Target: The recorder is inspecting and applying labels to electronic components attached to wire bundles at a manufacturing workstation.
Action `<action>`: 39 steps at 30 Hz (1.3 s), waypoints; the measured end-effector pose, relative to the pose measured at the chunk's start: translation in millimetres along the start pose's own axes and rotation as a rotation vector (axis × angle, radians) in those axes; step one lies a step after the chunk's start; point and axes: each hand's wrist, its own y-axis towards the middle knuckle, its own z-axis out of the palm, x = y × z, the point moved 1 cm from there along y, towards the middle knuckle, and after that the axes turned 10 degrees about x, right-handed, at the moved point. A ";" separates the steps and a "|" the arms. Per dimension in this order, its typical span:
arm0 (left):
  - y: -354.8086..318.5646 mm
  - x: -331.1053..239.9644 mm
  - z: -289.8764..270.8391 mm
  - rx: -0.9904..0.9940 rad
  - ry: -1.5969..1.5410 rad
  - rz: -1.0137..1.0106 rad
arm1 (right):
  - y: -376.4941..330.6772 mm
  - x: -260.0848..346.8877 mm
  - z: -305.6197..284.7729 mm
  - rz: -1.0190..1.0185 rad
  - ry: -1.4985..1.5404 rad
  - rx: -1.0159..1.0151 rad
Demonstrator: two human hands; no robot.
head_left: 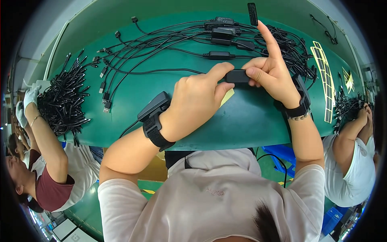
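Between my two hands is a small black plastic box [237, 76] on a cable, its flat face turned up. My left hand [197, 94] is closed on the box's left end, where a black cable [161, 70] runs off to the left. The thumb and lower fingers of my right hand [272, 76] pinch the right end. Its index finger points up and away, with a black rectangular label [252, 14] with fine print stuck at the fingertip. A pale yellow slip [227, 97] lies partly hidden beneath my left hand.
Several boxed cables [219, 55] with USB plugs [107, 107] lie beyond my hands, tangled at the right. Label sheets [322, 76] lie at right on the green table [193, 129]. A cable heap [60, 101] and a gloved co-worker [52, 165] are left; another person [352, 165] is right.
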 end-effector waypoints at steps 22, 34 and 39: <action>0.1 -2.7 0.9 -0.075 0.022 -0.066 | -7.7 5.2 21.1 0.176 -0.009 -0.396; -0.1 -4.9 -0.1 -0.047 0.015 -0.104 | -7.1 0.8 20.4 0.156 0.020 -0.376; -0.4 0.2 3.2 -0.103 0.004 -0.029 | -5.9 0.1 20.4 0.141 0.022 -0.368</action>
